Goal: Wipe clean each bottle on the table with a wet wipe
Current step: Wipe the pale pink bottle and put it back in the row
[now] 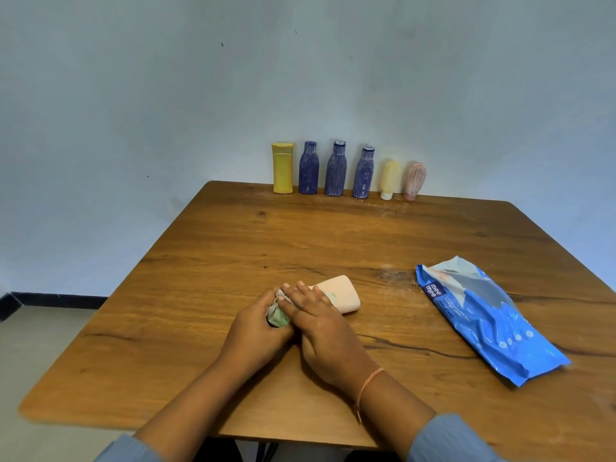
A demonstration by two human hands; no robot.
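Note:
A pale pink bottle (pixel 343 296) lies on its side near the middle of the wooden table (pixel 200 248). My right hand (pixel 320 325) lies over its near end with the fingers fairly straight, pressing it down. My left hand (pixel 258 323) grips a crumpled, greenish-stained wet wipe (pixel 277 313) against the bottle's cap end, which is hidden. At the far edge stand a yellow bottle (pixel 283 168), three blue bottles (pixel 308 168) (pixel 336 169) (pixel 364 172), a cream tube (pixel 390 179) and a pink bottle (pixel 414 181).
A blue pack of wet wipes (pixel 486 315) lies flat on the right side of the table, near its right edge. The row of bottles stands against a pale blue wall (pixel 300 78). White smudges mark the wood near the pack.

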